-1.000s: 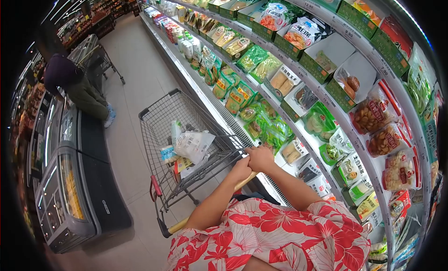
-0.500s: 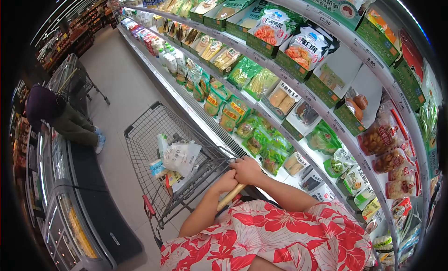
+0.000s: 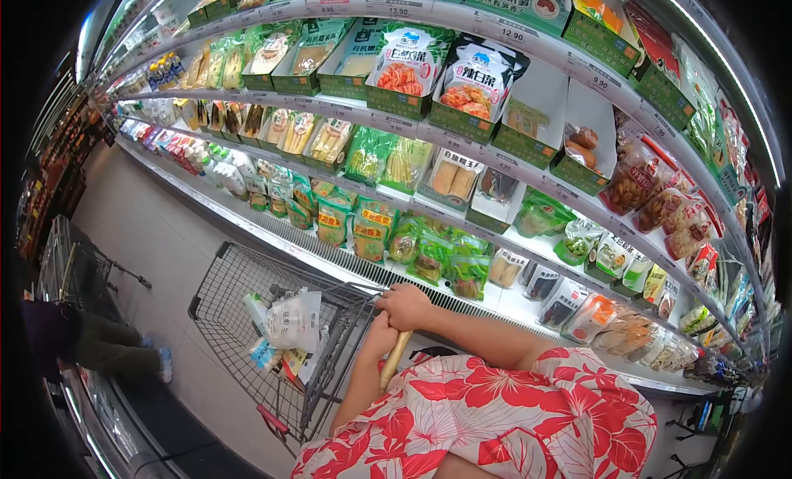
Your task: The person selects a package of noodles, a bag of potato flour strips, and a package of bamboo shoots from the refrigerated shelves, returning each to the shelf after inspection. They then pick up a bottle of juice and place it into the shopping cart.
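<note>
Both hands are together at the far end of the shopping cart's tan handle. My right hand is closed over the handle's end, near the shelf. Just below and touching it, my left hand is closed on the same bar. The fingers' undersides are hidden. In front of them extends the dark wire shopping cart. Inside lie a white plastic bag, a blue-and-white package and a few other packets, partly covered by the bag.
A refrigerated shelf runs along the right side, close to the cart, with bagged vegetables, boxed corn and kimchi packs. At left, a person stands beside a freezer case and another cart. Grey floor lies between.
My view has turned right toward the shelves, so the shelf fills more of it and the other person sits farther left. Both hands keep their grip on the cart handle.
</note>
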{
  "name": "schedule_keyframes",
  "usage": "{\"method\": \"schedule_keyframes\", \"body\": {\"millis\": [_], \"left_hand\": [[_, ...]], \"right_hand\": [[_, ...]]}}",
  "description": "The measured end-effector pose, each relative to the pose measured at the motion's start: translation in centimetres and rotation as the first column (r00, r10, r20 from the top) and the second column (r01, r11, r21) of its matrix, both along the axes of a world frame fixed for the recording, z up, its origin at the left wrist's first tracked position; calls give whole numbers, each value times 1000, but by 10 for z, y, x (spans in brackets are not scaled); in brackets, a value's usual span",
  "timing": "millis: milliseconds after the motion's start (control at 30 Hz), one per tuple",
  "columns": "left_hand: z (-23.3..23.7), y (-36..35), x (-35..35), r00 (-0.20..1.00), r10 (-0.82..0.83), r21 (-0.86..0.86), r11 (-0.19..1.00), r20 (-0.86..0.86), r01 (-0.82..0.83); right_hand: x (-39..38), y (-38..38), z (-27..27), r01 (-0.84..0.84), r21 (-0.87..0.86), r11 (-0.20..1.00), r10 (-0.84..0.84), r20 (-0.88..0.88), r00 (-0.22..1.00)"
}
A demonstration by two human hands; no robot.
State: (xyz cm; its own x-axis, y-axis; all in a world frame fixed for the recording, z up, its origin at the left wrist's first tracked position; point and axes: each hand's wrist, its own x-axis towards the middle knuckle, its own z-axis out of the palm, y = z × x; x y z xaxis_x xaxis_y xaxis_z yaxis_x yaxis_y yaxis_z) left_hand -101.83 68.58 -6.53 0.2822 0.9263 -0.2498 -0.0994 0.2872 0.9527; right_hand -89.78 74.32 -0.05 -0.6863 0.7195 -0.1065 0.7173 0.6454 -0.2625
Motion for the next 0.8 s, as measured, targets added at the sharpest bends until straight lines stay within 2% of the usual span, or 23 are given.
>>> {"method": "schedule_keyframes", "body": {"millis": [133,200,267,400,467,567,667,800], "left_hand": [[9,5,-20,998,14,-15,1000,-61,-15],[10,9,-28,996,-36,-44,999,-85,32],[15,10,-36,993,-49,24,998,-109,52],[10,13,-41,992,-42,35,998,-117,46],[16,11,-40,993,-9,37,999,-122,14],[5,15,-40,990,21,78,997,-143,-10],[14,15,-35,986,32,125,992,-166,-11],[17,16,-30,978,64,206,978,-200,-22]], "right_hand": [[-17,4,-5,21,71,997,-14,-92,996],[-21,4,-10,50,96,994,-36,-143,989],[-25,5,-11,59,131,990,-34,-183,983],[-27,6,-14,69,174,982,-19,-273,962],[-27,7,-13,85,155,984,-42,-261,964],[-24,10,-13,45,221,974,39,-363,931],[-20,13,-18,38,267,963,81,-422,903],[-15,14,-15,48,250,967,68,-433,899]]}}
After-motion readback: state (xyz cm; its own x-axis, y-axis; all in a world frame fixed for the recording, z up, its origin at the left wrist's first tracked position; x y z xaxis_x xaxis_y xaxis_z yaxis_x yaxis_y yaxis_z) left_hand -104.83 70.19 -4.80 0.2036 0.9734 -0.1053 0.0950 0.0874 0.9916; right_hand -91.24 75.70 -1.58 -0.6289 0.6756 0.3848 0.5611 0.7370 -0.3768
